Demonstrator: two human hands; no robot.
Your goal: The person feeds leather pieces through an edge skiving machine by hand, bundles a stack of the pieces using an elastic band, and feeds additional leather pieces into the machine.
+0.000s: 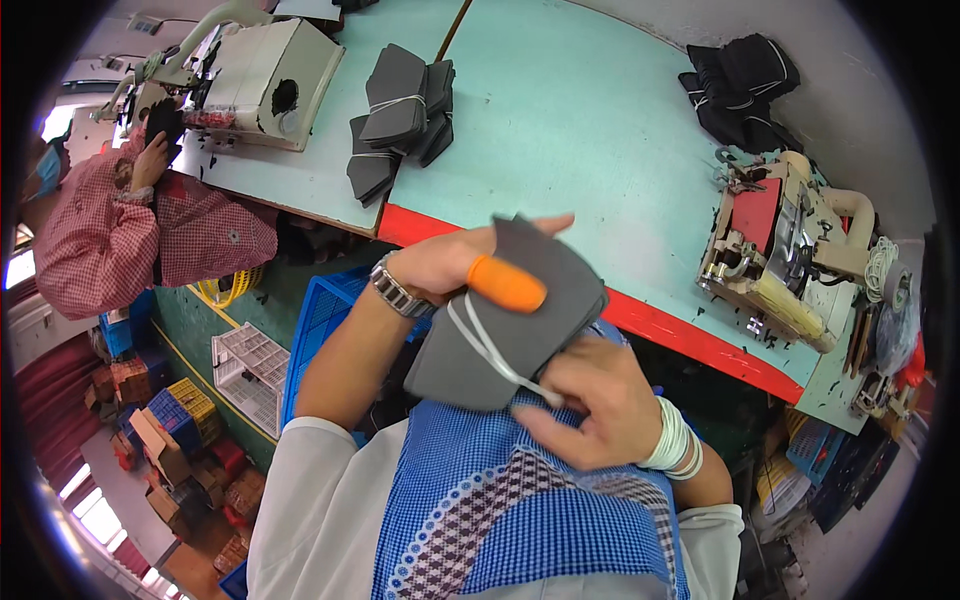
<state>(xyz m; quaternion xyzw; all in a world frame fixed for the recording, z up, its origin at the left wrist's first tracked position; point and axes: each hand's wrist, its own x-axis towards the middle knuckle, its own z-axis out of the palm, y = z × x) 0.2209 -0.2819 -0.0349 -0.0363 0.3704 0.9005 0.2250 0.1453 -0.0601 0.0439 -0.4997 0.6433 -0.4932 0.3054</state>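
Observation:
In front of my chest, my left hand grips a bundle of dark grey cut fabric pieces. An orange finger cover sits on its thumb, which presses on top of the stack; the other fingers are mostly hidden behind. A white elastic band runs around the bundle. At the bundle's lower right edge my right hand is closed with its fingers on the end of that band. More white bands circle my right wrist.
Tied grey bundles lie on the pale green table, which has a red front edge. Black bundles rest at the far right, behind a sewing machine. A co-worker sits at another machine on the left. Beside me stands a blue crate.

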